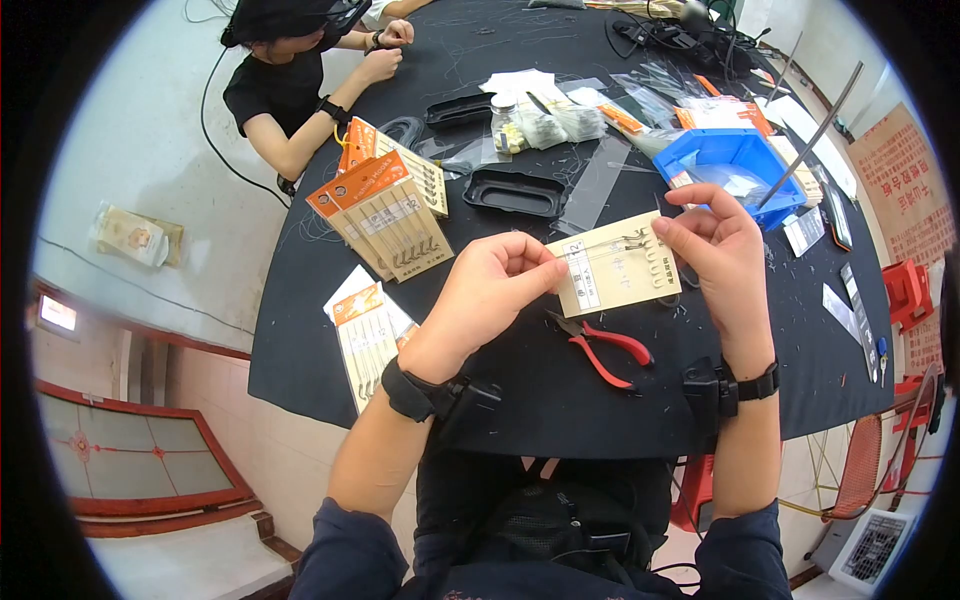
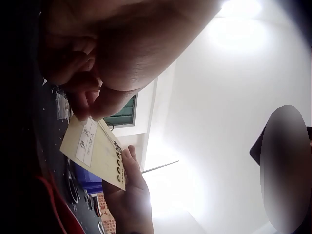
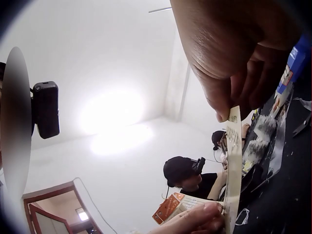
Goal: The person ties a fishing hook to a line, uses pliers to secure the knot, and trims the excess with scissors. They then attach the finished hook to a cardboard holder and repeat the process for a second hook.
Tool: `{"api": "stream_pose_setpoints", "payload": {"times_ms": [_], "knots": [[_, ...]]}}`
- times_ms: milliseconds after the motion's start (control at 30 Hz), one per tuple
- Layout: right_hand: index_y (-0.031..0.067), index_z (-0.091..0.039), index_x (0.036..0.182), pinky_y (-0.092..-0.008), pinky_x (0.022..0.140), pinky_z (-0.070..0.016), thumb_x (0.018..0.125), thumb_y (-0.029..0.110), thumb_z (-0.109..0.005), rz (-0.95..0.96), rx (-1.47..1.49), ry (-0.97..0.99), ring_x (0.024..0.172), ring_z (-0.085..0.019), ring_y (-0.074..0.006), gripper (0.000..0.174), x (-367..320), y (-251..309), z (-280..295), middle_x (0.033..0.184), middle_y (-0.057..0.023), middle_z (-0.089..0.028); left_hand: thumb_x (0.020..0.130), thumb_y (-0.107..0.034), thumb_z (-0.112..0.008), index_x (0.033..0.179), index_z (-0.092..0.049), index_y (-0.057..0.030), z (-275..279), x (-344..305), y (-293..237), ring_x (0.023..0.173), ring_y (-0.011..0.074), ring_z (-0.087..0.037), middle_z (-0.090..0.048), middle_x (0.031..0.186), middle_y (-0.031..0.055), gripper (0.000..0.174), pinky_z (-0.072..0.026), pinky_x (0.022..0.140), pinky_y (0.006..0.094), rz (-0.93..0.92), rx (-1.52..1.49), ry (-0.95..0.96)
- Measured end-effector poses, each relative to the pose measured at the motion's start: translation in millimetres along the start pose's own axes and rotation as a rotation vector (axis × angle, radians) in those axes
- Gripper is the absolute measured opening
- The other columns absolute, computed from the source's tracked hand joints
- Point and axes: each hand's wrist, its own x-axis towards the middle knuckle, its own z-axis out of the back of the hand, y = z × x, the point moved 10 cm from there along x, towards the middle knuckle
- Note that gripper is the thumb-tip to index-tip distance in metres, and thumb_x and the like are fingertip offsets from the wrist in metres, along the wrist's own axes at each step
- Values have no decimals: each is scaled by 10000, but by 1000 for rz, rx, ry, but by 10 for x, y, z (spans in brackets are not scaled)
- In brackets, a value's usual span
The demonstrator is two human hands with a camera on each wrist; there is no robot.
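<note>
A cream fishing-hook card (image 1: 605, 285) is held up over the table between both hands. Thumb and fingers of my left hand (image 1: 488, 292) pinch its left end, where thin line runs across the card. With thumb and fingers my right hand (image 1: 722, 255) pinches the upper right corner. One or more dark hooks (image 1: 636, 240) lie near the row of printed curved marks at that end. In the left wrist view, the card (image 2: 92, 148) stretches between both hands; the right wrist view shows it almost edge-on. Red-handled pliers (image 1: 608, 352) lie on the black cloth just below the card.
Finished-looking hook packs with orange tops (image 1: 385, 215) stand left of my hands, and another pack (image 1: 365, 340) lies nearer. Black trays (image 1: 515, 193), a blue bin (image 1: 725, 150) and plastic sleeves sit beyond. A metal rod (image 1: 815, 135) slants over the bin. Another person (image 1: 290, 80) sits across.
</note>
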Motion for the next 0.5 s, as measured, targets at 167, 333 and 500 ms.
{"api": "stream_pose_setpoints", "payload": {"times_ms": [167,333,500], "knots": [[7,-619,1068,-172,574,-461,840,45,-741,29,-25,-2,660,-620,-49,261,8,9,20,772,-52,-694,905,-138,-702,934,-689,-2,70,-11,17,763,25,-553,-669,859,-5,140,-429,690,185,13,55,-45],[6,-622,1070,-176,579,-460,840,48,-742,36,-7,-19,668,-621,-53,263,4,24,15,780,-57,-693,889,-143,-725,935,-702,-2,112,5,52,740,22,-534,-667,847,-8,150,-415,661,185,7,26,-74],[0,-621,1073,-181,582,-460,846,50,-737,53,26,-56,671,-619,-56,260,14,34,71,780,-55,-690,886,-127,-725,916,-692,-18,109,-26,-64,734,18,-530,-665,835,-6,118,-406,644,175,-41,-87,-85]]}}
